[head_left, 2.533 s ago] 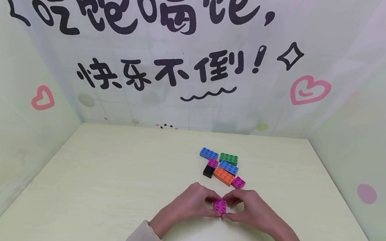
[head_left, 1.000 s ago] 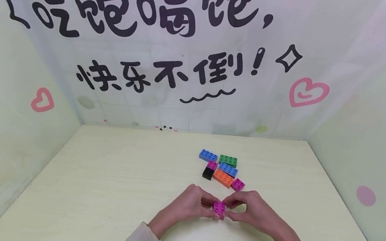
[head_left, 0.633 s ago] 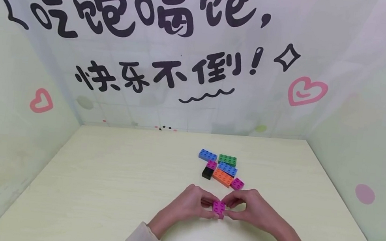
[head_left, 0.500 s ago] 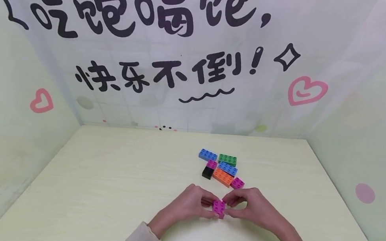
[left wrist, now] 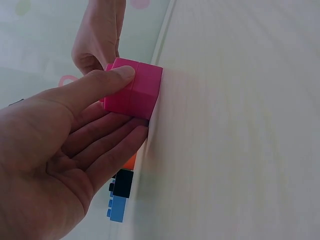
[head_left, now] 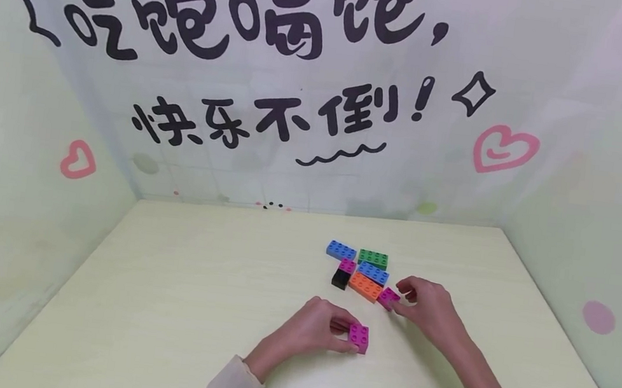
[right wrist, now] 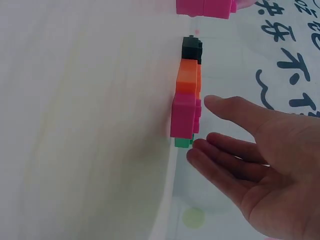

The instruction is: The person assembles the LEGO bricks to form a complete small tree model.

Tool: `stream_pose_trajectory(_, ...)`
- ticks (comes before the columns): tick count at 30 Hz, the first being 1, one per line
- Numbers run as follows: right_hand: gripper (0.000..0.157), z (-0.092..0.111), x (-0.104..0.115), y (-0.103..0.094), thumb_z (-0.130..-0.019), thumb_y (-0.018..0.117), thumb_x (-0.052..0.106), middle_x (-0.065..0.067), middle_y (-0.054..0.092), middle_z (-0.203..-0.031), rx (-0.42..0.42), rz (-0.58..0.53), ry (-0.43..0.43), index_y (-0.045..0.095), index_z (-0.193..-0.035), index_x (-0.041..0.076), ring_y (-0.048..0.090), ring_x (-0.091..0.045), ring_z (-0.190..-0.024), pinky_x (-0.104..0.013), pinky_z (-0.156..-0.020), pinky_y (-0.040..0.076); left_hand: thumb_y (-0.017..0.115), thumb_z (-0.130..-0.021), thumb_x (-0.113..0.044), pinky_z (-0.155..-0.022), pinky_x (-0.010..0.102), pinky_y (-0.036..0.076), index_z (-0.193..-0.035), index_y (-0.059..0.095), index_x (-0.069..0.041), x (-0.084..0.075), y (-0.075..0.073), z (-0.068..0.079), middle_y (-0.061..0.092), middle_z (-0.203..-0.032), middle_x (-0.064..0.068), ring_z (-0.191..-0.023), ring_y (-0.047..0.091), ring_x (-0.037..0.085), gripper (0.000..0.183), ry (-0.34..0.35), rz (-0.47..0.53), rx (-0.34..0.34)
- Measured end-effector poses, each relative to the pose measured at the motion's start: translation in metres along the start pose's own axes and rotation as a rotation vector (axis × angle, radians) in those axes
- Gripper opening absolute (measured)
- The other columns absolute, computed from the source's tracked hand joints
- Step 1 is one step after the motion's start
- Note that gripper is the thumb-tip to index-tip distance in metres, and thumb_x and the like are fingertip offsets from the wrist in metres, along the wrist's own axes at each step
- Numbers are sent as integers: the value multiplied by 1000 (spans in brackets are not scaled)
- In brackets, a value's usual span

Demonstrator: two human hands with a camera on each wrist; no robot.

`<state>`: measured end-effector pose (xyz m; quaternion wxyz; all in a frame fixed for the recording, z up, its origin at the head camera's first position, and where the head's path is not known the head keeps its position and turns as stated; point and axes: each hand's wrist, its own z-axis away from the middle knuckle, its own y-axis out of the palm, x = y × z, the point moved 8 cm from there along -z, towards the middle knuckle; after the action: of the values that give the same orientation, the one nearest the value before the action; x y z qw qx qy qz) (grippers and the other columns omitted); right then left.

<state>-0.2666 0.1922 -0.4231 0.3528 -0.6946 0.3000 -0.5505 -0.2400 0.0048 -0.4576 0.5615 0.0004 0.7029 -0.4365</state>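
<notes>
My left hand [head_left: 314, 327] pinches two pink building bricks [head_left: 359, 339] stacked together, thumb on the near side. A seam between them shows in the left wrist view, where the stack [left wrist: 145, 92] stands on or just above the table; which, I cannot tell. My right hand [head_left: 431, 309] is at a loose pink brick [head_left: 389, 298] at the near right end of the group. In the right wrist view, thumb and fingers are spread beside that brick [right wrist: 183, 116], with a gap to it.
Beyond the hands lie an orange brick [head_left: 366, 287], two blue bricks [head_left: 342, 250], a green brick [head_left: 373, 258], a small pink brick [head_left: 347, 265] and a black one [head_left: 341, 279], close together on the pale table [head_left: 190, 295]. Printed walls [head_left: 312, 184] enclose the table's back and sides.
My right hand has left the pink stack and moved forward and right to the loose pink brick. My left hand keeps hold of the stack in nearly the same place.
</notes>
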Motion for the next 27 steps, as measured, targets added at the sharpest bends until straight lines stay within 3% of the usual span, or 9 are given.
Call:
stream_pose_trajectory(4, 32, -2, -4, 7, -78, 84, 18, -6, 67, -87, 56, 12, 44, 70, -101, 0, 59, -18, -76, -31, -64, 53, 86, -76, -28, -75, 15, 50, -108, 76, -13, -1, 2, -2, 72, -97, -11, -85, 66, -2, 37, 4, -7, 3)
stream_pose_trajectory(9, 28, -3, -4, 8, -77, 84, 14, -3, 65, -79, 58, 26, 10, 71, -97, 0, 56, -15, -68, -28, -60, 50, 86, -76, -25, -75, 14, 50, -108, 76, -13, -3, 2, -2, 72, -97, -10, -84, 66, -1, 36, 13, 5, 5)
stream_pose_trajectory(15, 29, -3, -2, 2, -78, 84, 17, -3, 68, -86, 31, -10, -23, 71, -99, 3, 60, -17, -76, -32, -66, 53, 87, -76, -24, -75, 15, 50, -107, 76, -12, 0, 1, -2, 72, -96, -10, -84, 66, -1, 35, 17, 28, 3)
stream_pose_trajectory(20, 31, 4, 19, -12, -80, 84, 23, 5, 68, -97, 48, -130, -144, 71, -106, 12, 65, -20, -88, -39, -77, 56, 86, -76, -24, -75, 15, 51, -106, 76, -12, 3, 0, -1, 72, -95, -11, -84, 66, 0, 34, 7, 54, -5)
stream_pose_trajectory(27, 34, 23, 51, -1, -80, 83, 27, 11, 67, -101, 270, -327, -340, 68, -110, 19, 66, -21, -91, -42, -82, 54, 86, -76, -25, -75, 15, 51, -106, 76, -13, 4, -1, -1, 71, -93, -13, -83, 66, -1, 34, 10, 73, -28)
